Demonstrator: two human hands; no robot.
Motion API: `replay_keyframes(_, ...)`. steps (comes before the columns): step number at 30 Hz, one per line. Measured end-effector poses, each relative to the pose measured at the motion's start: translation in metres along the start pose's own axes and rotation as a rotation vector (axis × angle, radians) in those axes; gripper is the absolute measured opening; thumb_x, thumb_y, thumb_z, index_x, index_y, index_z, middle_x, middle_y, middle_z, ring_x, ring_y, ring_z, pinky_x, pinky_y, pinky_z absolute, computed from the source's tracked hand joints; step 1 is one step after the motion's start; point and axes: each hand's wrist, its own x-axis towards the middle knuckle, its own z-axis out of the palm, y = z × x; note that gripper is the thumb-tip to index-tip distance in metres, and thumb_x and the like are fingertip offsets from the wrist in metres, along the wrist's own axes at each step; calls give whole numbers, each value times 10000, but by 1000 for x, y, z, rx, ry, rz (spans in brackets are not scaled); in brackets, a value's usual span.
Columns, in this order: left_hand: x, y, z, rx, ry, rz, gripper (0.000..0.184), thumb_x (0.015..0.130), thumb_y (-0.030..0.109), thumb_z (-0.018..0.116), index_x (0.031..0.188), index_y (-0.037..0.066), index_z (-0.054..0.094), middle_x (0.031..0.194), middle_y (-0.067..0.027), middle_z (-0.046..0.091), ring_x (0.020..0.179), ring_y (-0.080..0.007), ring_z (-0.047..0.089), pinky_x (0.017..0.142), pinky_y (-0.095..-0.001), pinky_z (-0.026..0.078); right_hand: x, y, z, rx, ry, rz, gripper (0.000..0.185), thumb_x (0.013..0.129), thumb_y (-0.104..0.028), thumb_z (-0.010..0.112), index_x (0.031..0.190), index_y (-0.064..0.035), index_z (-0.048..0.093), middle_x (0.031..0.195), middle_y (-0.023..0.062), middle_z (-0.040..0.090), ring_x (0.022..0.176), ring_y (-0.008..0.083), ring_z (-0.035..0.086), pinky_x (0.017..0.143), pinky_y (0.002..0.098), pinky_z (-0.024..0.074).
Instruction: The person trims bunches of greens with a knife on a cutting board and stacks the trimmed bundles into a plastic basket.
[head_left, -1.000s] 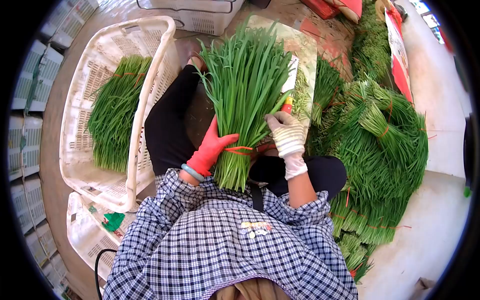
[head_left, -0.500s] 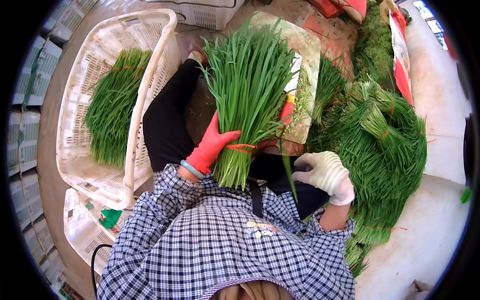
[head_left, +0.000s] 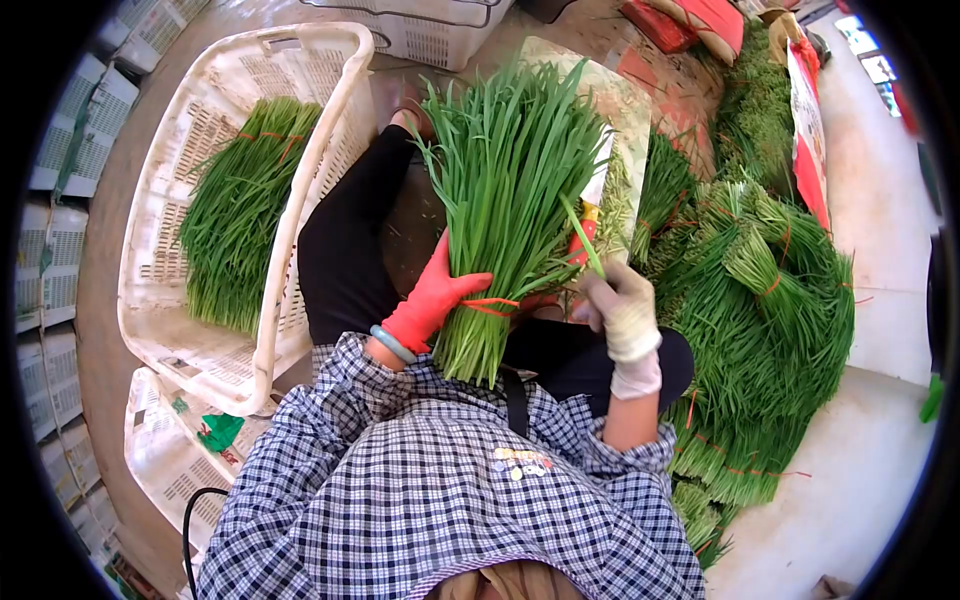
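Observation:
My left hand (head_left: pixel 430 300), in a red glove, is wrapped round a thick bunch of long green leaves (head_left: pixel 510 190), just by the orange band (head_left: pixel 488 306) near its cut ends. The bunch stands leaf tips away from me. My right hand (head_left: pixel 622 305), in a pale glove, is closed at the right of the bunch, with a green leaf (head_left: pixel 582 235) pinched at its fingertips. Behind that leaf, a knife with a red and yellow handle (head_left: pixel 586 230) lies on a board (head_left: pixel 632 110) strewn with leaf scraps.
At the left, a white crate (head_left: pixel 270 330) holds banded bunches (head_left: pixel 245 220). A large pile of banded green bunches (head_left: pixel 760 330) lies at the right. Another white crate (head_left: pixel 420 35) stands at the top, and stacked crates (head_left: pixel 50 260) line the far left.
My right hand went down and right, dropping a leaf by my knee, then came back up beside the bunch with a leaf in its fingers. My left hand has kept its hold.

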Motion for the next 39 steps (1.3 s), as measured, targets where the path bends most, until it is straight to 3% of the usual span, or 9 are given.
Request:
replay_keyframes(3, -2, 3, 3, -50, -24, -25, 839, 802, -31, 688, 1518, 60, 261, 1397, -101, 485, 1246, -203, 497, 1057, -340, 407, -29, 16, -43, -339, -578, -374, 143, 807, -116, 704, 888, 2, 716, 752, 108, 712, 675, 152, 673, 643, 292, 532)
replay_keyframes(5, -1, 5, 2, -80, -31, -46, 837, 800, -30, 688, 1516, 59, 263, 1394, -101, 488, 1245, -205, 500, 1058, -341, 407, -46, 5, -23, -724, -661, -18, 287, 768, -223, 768, 981, -36, 724, 814, 137, 715, 751, 228, 700, 732, 302, 542)
replay_keyframes(11, -7, -5, -8, 7, -52, -18, 819, 833, -16, 643, 1530, 72, 221, 1387, -117, 491, 1197, -215, 545, 903, -365, 541, 21, 31, 19, -124, 18, -198, 951, 797, -246, 763, 1525, 0, 203, 1237, 200, 626, 1090, 284, 643, 918, 347, 503)
replay_keyframes(14, -24, 16, 0, 68, -82, -101, 850, 810, 44, 689, 1526, 76, 231, 1356, -104, 513, 1191, -214, 547, 885, -360, 548, 89, 56, 57, -310, 320, -676, 776, 881, -217, 682, 1493, 21, 268, 1367, 222, 513, 1165, 293, 582, 966, 333, 490)
replay_keyframes(20, -15, 27, 17, 165, 28, 125, 690, 804, 63, 743, 1412, 28, 419, 1311, -79, 564, 1193, -194, 539, 974, -339, 462, 74, -13, 92, 917, -233, -207, 739, 743, -64, 772, 1372, 47, 400, 1223, 90, 626, 1093, 212, 606, 978, 318, 463)
replay_keyframes(23, -6, 41, 32, 33, 335, 226, 430, 845, 96, 720, 1239, -2, 580, 1128, -70, 671, 1004, -179, 631, 883, -331, 496, 68, -31, 82, 337, 71, -604, 625, 749, -18, 736, 1311, 34, 467, 1154, 116, 654, 1016, 176, 631, 892, 279, 505)
replay_keyframes(31, -5, 68, 23, -351, 524, 54, 452, 888, 203, 706, 1247, -7, 528, 1145, -145, 648, 985, -276, 674, 848, -416, 579, 119, 6, 6, 661, 332, -141, 227, 912, 8, 576, 1113, 86, 508, 999, 124, 676, 703, 180, 660, 645, 318, 596)
replay_keyframes(32, -4, 64, 17, -401, 515, 46, 434, 891, 193, 702, 1243, -3, 541, 1149, -144, 651, 993, -275, 673, 850, -415, 580, 103, 7, 8, 680, 250, -266, 585, 706, 19, 776, 1224, 28, 504, 1047, 133, 679, 822, 240, 665, 728, 343, 579)
replay_keyframes(39, -4, 53, 4, -488, 467, 72, 415, 898, 137, 690, 1258, 7, 530, 1180, -133, 644, 1010, -266, 670, 861, -395, 577, 75, -8, 17, 724, 324, -306, 596, 700, 83, 739, 1243, -20, 514, 1112, 136, 659, 928, 259, 652, 806, 378, 576)
